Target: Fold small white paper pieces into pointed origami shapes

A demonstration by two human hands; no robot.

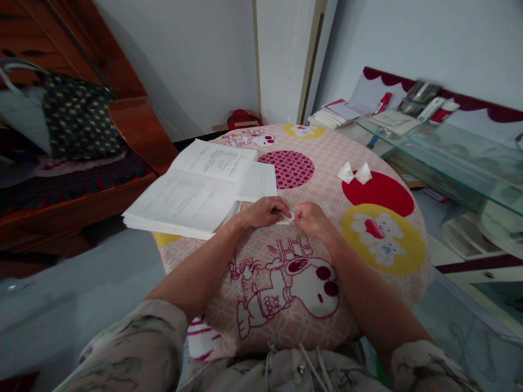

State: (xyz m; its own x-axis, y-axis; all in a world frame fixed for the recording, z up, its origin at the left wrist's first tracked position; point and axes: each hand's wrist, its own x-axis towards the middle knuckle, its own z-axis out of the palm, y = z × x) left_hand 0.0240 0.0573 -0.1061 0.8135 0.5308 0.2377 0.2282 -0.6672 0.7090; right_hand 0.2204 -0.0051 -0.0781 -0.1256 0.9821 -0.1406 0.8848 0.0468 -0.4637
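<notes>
Near the middle of the round table, a small piece of white paper point(287, 217) lies between my two hands. My left hand point(265, 211) rests over its left side, fingers bent down onto it. At its right edge my right hand point(309, 218) is closed, thumb and finger pinching the paper. Part of the paper is hidden under the fingers. Two small folded white paper shapes point(355, 172) stand together further right on the cloth. Left of my hands lies a thick open book point(180, 196), with a loose white sheet point(257, 181) sticking out at its right.
A patterned tablecloth point(286, 326) covers the table. To the right, a glass shelf point(449, 158) carries a metal container, a red-capped tube point(382, 103) and papers. A stack of papers point(335, 112) sits behind. On the left, a wooden bench point(139, 125) holds a dark patterned bag point(79, 117).
</notes>
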